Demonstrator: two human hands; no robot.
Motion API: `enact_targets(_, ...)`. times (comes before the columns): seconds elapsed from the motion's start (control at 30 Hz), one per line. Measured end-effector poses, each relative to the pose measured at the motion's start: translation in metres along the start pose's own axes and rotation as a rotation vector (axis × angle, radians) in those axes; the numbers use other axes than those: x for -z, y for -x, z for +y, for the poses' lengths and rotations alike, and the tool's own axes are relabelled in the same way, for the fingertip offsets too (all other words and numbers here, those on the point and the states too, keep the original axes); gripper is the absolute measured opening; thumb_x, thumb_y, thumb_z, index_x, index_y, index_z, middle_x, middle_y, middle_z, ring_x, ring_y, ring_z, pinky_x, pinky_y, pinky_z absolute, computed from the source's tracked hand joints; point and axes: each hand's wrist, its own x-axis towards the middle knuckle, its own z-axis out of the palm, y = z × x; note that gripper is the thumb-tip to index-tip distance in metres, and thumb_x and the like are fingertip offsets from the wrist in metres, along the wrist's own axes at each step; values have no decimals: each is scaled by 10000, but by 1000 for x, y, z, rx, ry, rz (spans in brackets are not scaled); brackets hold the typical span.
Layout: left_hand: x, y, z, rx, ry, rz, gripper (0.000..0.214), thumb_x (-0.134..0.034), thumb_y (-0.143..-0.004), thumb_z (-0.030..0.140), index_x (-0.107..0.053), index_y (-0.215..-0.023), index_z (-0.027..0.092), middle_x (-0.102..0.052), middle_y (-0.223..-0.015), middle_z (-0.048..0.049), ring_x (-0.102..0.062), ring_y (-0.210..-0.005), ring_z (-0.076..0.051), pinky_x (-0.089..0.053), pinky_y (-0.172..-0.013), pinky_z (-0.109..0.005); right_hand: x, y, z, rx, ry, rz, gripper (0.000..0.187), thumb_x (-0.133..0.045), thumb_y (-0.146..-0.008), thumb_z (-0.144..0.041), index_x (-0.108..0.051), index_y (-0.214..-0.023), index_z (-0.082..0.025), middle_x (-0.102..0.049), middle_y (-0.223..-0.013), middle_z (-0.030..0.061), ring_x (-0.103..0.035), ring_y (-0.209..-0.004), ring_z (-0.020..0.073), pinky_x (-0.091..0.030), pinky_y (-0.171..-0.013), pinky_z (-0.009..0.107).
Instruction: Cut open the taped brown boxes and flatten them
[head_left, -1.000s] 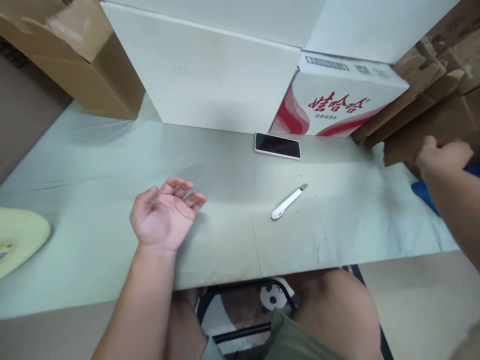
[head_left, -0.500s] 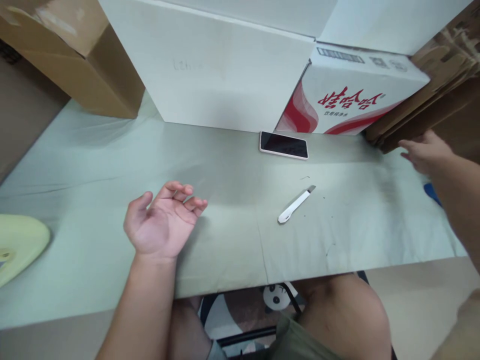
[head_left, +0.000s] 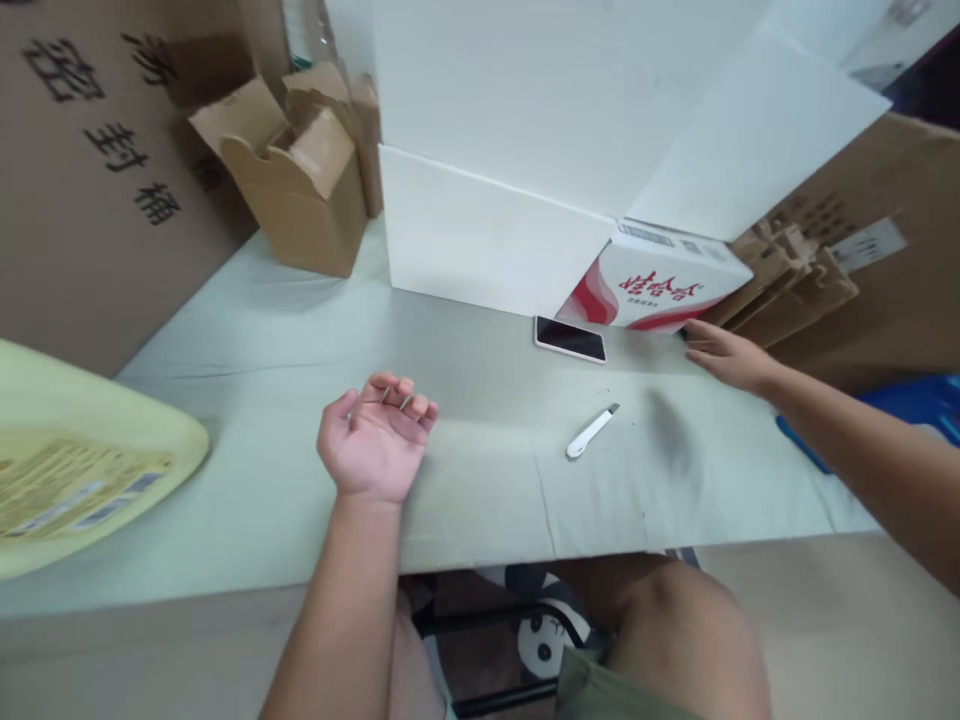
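Observation:
My left hand point(head_left: 379, 440) rests palm up over the table's left half, fingers loosely curled and apart, with nothing in it. My right hand point(head_left: 727, 357) is stretched forward near the lower right corner of a white and red printed carton point(head_left: 660, 285). Its fingers look extended and slightly apart; a small dark spot shows at their tips, and I cannot tell if they touch anything. Between the hands lies a white utility knife point(head_left: 592, 432) with its blade out. A phone point(head_left: 570, 340) with a dark screen lies flat behind it, in front of the cartons.
A white box point(head_left: 480, 230) stands at the back. An open brown carton point(head_left: 315, 220) is at the back left, and folded cardboard point(head_left: 795, 290) leans at the right. A pale yellow bottle point(head_left: 97, 460) lies at the left. Something blue point(head_left: 907, 405) sits beyond my right forearm.
The view has tilted up and swung left, showing more boxes. My right hand has moved inward, towards the printed carton's corner. My left hand keeps its palm-up pose; knife and phone lie as before.

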Motion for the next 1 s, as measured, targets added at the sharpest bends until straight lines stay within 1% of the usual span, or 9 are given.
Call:
enact_targets(0.17,5,4,14,-54,-73,-140,259,-721,-699,432,-656,-665,184,-375,-457,69,-451,-453,-89,-535,-639,-255,-50,-32,-141,379,-130,-177,475,-608,-902,-198,-653,-1374,-173,-662,-1386,197,-740,-1118,264,-639,-944,377)
enact_targets(0.37,13,3,30,-24,-186,-230,325,-697,-745,506,-619,-666,200,-280,-405,93,-352,-405,-88,-476,-638,-277,-120,-65,-351,960,-321,-247,540,-594,-861,-163,-623,-1397,-223,-522,-1545,165,-733,-1049,213,-668,-833,360)
enact_targets(0.5,24,1,41,-30,-203,-240,284,-650,-755,480,-597,-677,212,-227,-403,104,-308,-400,-96,-444,-652,-304,-137,-110,-455,1023,-364,-45,511,-603,-853,-114,-638,-1349,-232,-230,-1739,105,-702,-1182,232,-558,-1117,461)
enact_targets(0.57,28,1,43,-27,-209,-248,229,-638,-729,422,-577,-665,211,-219,-406,107,-301,-399,-92,-429,-660,-307,-139,-136,-484,973,-358,9,481,-628,-822,-114,-675,-1291,-209,-314,-1703,79,-599,-1373,306,-448,-1228,522)
enact_targets(0.67,31,0,44,-27,-237,-247,181,-632,-691,372,-571,-659,204,-233,-407,108,-302,-398,-86,-402,-643,-298,-140,-161,-499,947,-335,-20,397,-638,-790,-135,-720,-1176,-174,-559,-1529,88,-508,-1461,352,-412,-1248,566)
enact_targets(0.77,30,-2,44,-57,-231,-155,191,-642,-678,381,-574,-669,203,-271,-410,103,-332,-409,-89,-406,-630,-286,-138,-154,-482,922,-354,-15,374,-588,-806,-126,-725,-1152,-164,-659,-1410,90,-600,-1355,320,-454,-1214,556)
enact_targets(0.87,33,-7,46,-165,-195,108,174,-614,-697,367,-555,-669,206,-330,-433,85,-359,-435,-91,-388,-596,-257,-128,-110,-439,898,-395,31,358,-585,-806,-94,-743,-1115,-182,-688,-1369,97,-643,-1294,298,-508,-1167,503)
enact_targets(0.93,38,-10,47,-266,-183,323,120,-574,-715,311,-530,-678,205,-374,-480,70,-385,-469,-89,-348,-571,-234,-114,-64,-399,913,-424,63,325,-608,-812,-108,-748,-1091,-197,-722,-1302,97,-693,-1206,285,-575,-1077,468)
enact_targets(1.0,44,-12,50,-345,-162,431,68,-540,-723,269,-508,-708,211,-416,-557,60,-436,-517,-93,-364,-590,-230,-95,-9,-355,961,-434,67,244,-630,-837,-161,-750,-1041,-219,-747,-1242,79,-752,-991,236,-641,-901,404)
